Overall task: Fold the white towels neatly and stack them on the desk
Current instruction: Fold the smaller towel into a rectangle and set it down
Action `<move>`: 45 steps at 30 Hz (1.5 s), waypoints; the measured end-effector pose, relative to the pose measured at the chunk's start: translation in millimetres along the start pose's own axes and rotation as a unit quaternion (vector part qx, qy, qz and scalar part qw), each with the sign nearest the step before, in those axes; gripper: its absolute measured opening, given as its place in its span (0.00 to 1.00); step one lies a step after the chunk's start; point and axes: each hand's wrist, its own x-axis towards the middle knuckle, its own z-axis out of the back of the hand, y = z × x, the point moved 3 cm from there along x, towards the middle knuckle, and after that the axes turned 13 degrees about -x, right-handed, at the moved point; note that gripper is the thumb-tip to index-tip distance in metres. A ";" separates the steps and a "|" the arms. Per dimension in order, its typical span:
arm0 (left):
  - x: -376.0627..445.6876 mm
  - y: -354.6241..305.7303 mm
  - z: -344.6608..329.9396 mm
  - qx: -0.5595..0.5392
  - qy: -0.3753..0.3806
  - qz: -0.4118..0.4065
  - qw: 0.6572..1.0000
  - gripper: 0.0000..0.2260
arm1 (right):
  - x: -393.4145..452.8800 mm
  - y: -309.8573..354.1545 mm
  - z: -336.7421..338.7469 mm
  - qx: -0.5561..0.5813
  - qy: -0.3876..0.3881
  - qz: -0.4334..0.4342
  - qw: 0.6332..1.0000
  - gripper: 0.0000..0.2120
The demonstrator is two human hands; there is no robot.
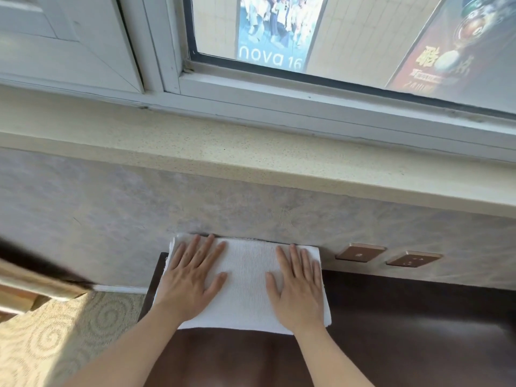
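We press the folded white towel flat on the tabletop, left hand and right hand spread, fingers straight; no other towels show.

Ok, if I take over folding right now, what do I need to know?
Left hand: flat and open, pressing the left half of the white towel.
Right hand: flat and open, pressing the right half.
The towel lies folded at the desk's back left corner, against the wall.
Done: this towel looks folded and is being smoothed.
Left: no other towels are in view, so find any more, fold them and stack them here.
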 end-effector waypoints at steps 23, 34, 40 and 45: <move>-3.0 -296.7 26.2 -0.039 0.061 -0.207 0.976 0.30 | -157.8 -194.2 103.5 0.101 -0.038 -0.152 0.982 0.31; -86.1 -618.2 5.9 -0.076 0.066 -0.382 0.919 0.37 | -361.9 -434.2 160.4 0.100 -0.137 -0.331 0.928 0.31; -130.8 -743.5 -18.6 -0.091 0.100 -0.448 0.883 0.43 | -441.5 -521.1 163.8 0.114 -0.152 -0.401 0.896 0.28; -130.5 -810.4 -44.5 -0.072 0.101 -0.485 0.866 0.41 | -468.0 -579.0 153.1 0.127 -0.152 -0.434 0.879 0.28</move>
